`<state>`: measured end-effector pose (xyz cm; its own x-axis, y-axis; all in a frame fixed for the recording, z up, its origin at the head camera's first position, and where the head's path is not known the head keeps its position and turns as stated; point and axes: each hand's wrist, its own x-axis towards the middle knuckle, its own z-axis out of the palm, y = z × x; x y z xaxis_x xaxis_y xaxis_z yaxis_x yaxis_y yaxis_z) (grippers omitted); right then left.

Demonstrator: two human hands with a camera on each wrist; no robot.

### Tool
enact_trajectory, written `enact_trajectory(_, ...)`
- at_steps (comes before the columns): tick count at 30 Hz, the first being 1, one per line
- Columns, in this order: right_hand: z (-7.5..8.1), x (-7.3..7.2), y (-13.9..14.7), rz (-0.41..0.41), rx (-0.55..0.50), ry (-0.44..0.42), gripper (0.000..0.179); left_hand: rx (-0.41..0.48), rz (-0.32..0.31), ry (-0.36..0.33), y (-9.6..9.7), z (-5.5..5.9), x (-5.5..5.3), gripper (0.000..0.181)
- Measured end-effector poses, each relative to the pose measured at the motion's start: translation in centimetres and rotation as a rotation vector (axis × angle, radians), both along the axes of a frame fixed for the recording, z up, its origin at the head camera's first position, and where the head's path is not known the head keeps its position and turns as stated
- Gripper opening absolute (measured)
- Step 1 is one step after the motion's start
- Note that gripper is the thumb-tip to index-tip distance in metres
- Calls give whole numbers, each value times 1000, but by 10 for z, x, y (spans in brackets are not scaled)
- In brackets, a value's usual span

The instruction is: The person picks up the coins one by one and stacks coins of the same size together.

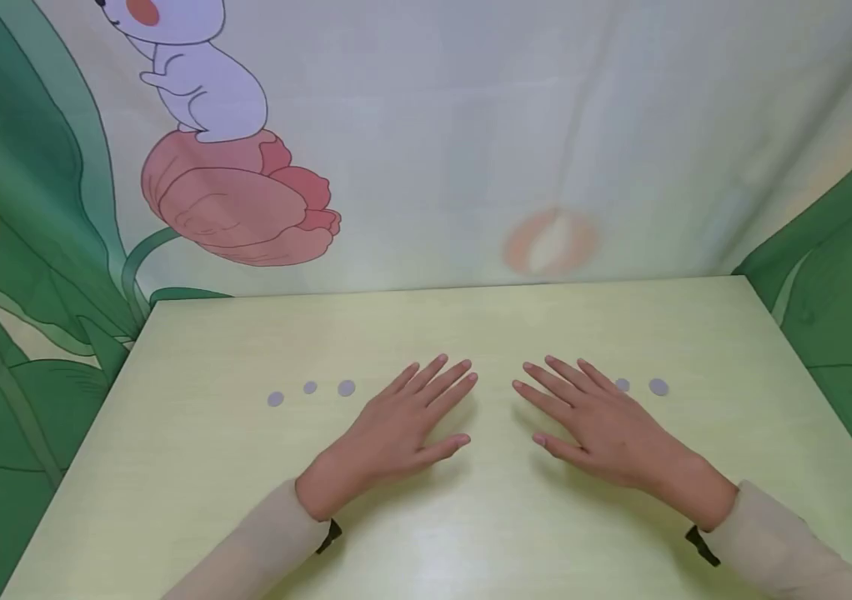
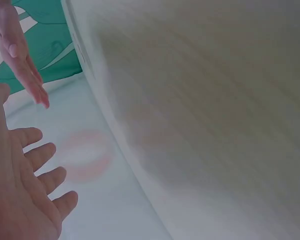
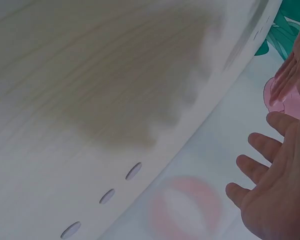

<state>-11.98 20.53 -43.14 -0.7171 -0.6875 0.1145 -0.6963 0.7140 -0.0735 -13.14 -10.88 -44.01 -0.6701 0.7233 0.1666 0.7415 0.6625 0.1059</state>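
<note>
My left hand [image 1: 403,425] is held palm down over the table [image 1: 426,325], fingers spread and straight, with a shadow below it. Mirroring it, my right hand [image 1: 613,425] hovers palm down with fingers extended; a gap separates the two. Neither one holds anything. Left of the left hand lie three flat grey coin-like discs, the nearest disc [image 1: 347,388] close to its knuckles. Beyond the right hand, a small disc [image 1: 623,385] is partly covered by it, and a larger disc [image 1: 659,387] lies farther right. The right wrist view shows three discs, the lowest disc [image 3: 70,230] near the frame's bottom.
The pale wood-grain table ends at a back edge against a printed curtain [image 1: 426,150] with flowers and a white animal. Two more left discs, a small disc [image 1: 310,387] and an outer disc [image 1: 276,399], lie in the same row. Dark straps hang at both cuffs.
</note>
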Motion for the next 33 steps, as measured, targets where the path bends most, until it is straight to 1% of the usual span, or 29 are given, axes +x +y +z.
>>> enact_trajectory(3,1,0,5,-10,-4,-12,65,-4,-22,-5,8,1,-2,68)
enact_trajectory(8,2,0,12,-35,-6,-32,63,-8,-47,28,19,4,-5,63)
enact_trajectory(14,2,0,22,-45,-9,2,56,-14,-53,52,32,5,-7,60)
enact_trajectory(20,4,2,31,-50,-41,39,48,-11,-48,35,45,8,-10,57)
enact_trajectory(28,6,4,39,-46,-67,85,46,27,-65,10,62,10,-12,55)
enact_trajectory(33,6,5,48,-68,-62,83,45,35,-83,9,75,12,-13,55)
